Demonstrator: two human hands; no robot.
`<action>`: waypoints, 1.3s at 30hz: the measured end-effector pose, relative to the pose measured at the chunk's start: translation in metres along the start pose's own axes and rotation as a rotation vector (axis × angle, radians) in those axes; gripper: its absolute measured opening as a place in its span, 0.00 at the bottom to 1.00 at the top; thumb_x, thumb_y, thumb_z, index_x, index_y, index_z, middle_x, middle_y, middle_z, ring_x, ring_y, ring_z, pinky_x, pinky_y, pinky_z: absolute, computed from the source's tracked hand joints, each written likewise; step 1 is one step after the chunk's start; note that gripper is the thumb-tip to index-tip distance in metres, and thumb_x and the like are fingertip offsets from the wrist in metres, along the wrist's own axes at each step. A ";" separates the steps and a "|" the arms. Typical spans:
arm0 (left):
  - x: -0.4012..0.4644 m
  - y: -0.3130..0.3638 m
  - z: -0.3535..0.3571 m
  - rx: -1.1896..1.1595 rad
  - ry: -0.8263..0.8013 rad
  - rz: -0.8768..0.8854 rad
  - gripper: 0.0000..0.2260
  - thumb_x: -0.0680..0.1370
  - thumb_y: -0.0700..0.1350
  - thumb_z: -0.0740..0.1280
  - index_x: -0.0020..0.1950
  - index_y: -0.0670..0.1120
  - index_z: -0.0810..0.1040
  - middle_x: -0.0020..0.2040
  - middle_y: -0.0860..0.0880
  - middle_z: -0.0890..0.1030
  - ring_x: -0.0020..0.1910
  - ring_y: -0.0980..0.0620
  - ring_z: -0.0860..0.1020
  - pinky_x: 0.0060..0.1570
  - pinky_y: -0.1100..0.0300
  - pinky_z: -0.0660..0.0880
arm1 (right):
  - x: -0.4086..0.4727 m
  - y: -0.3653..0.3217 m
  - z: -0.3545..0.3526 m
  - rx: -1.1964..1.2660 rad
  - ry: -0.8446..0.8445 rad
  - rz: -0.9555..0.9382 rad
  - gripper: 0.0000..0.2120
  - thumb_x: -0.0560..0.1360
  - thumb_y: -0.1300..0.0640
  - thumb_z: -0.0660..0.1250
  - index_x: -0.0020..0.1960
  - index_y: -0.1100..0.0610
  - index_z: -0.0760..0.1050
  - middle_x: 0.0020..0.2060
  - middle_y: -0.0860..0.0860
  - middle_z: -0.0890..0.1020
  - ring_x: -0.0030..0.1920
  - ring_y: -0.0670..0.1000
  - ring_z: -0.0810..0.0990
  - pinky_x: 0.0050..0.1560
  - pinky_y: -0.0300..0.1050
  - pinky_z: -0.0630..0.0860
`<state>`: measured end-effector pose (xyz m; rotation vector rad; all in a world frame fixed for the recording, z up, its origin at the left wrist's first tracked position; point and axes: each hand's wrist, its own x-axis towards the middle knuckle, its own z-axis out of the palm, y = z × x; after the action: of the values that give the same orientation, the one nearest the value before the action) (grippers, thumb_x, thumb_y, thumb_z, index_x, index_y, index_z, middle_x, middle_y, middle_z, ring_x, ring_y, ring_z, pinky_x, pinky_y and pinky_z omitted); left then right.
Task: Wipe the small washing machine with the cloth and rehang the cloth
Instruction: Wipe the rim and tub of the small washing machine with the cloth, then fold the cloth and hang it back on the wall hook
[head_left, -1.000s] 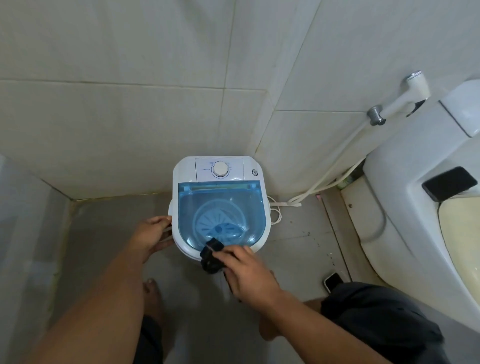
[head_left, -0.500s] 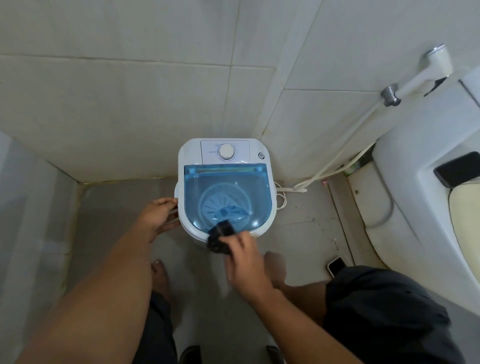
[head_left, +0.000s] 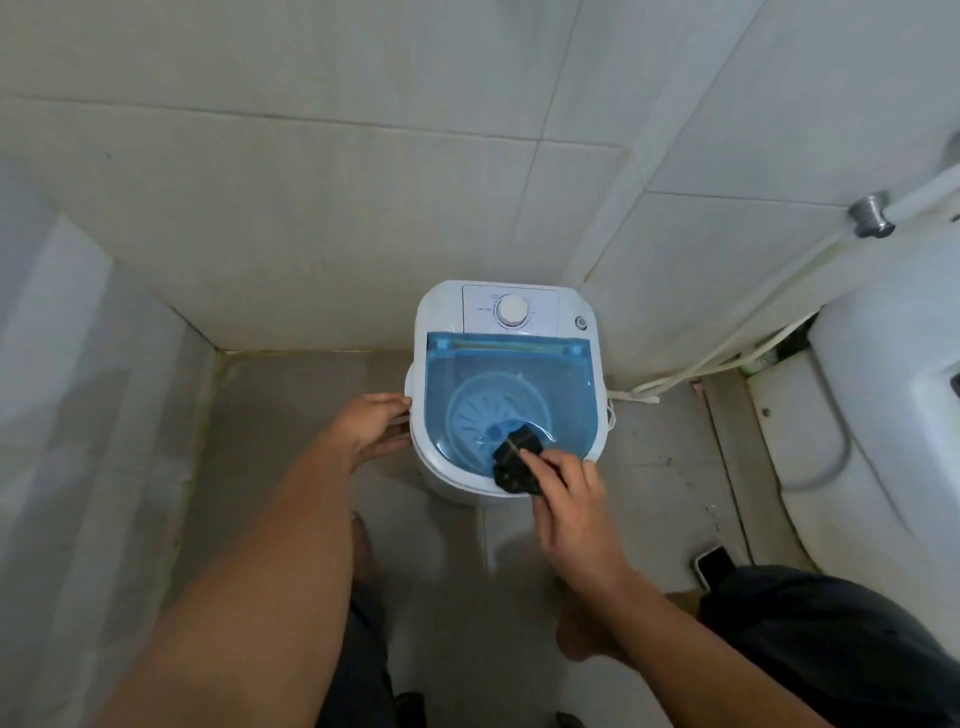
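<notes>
The small washing machine (head_left: 506, 384) stood on the bathroom floor (head_left: 301, 415) in the corner of the tiled walls, its blue see-through lid (head_left: 509, 395) closed and its white dial (head_left: 512, 310) at the back. The wiping step looked to be in hand, with the rehanging not yet begun. The left hand (head_left: 376, 423) rested against the machine's left side, fingers fairly straight, apparently steadying it. The right hand (head_left: 566, 499) gripped the dark cloth (head_left: 514, 460), bunched up and pressed on the near edge of the lid. The next move probably called for sweeping the cloth across the rest of the lid and then the white control panel, with the steadying hand kept in place so the light machine would not shift. No hook or rail for the cloth was in view. The toilet (head_left: 893, 415) and the sprayer hose (head_left: 753, 322) were cut off at the right edge, and the phone (head_left: 714, 564) on the floor was partly covered by dark clothing.
</notes>
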<state>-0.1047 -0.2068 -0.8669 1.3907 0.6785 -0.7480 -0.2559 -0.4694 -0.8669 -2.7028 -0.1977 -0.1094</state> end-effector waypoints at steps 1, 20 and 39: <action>0.002 0.000 -0.002 0.008 -0.008 -0.005 0.12 0.82 0.41 0.67 0.65 0.40 0.80 0.59 0.44 0.85 0.53 0.47 0.84 0.49 0.54 0.83 | -0.001 -0.013 0.008 -0.018 -0.049 -0.077 0.29 0.73 0.62 0.69 0.73 0.52 0.71 0.63 0.54 0.76 0.57 0.57 0.75 0.59 0.56 0.77; 0.008 -0.008 -0.033 -0.309 -0.175 -0.178 0.26 0.78 0.49 0.51 0.68 0.40 0.78 0.65 0.42 0.81 0.66 0.41 0.77 0.69 0.40 0.71 | 0.201 -0.085 0.045 -0.123 -0.112 -0.186 0.27 0.72 0.64 0.67 0.70 0.53 0.75 0.57 0.57 0.80 0.52 0.64 0.76 0.51 0.61 0.77; 0.005 -0.006 -0.023 -0.254 -0.164 -0.154 0.15 0.75 0.44 0.55 0.53 0.43 0.79 0.54 0.43 0.83 0.50 0.45 0.80 0.59 0.48 0.74 | 0.132 -0.064 0.030 -0.047 -0.170 -0.277 0.22 0.74 0.56 0.59 0.67 0.50 0.76 0.57 0.51 0.79 0.52 0.58 0.76 0.48 0.54 0.74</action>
<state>-0.1062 -0.1845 -0.8762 1.0425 0.7295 -0.8560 -0.1344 -0.3831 -0.8532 -2.7157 -0.6282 0.0353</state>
